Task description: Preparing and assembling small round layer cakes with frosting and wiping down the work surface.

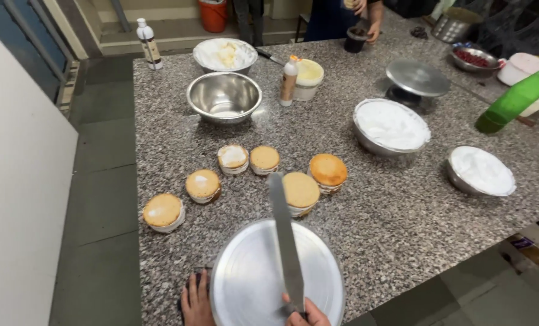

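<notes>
Six small filled cakes (263,159) sit beyond the bare turntable (251,284); right hand (306,314) grips a clean spatula (286,232), left hand (196,300) rests open beside it.

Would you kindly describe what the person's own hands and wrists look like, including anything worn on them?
Only parts of both hands show at the bottom edge. The left hand is bare, with no glove or ring visible. The right hand is bare too. Neither wrist nor any sleeve is in view.
</notes>
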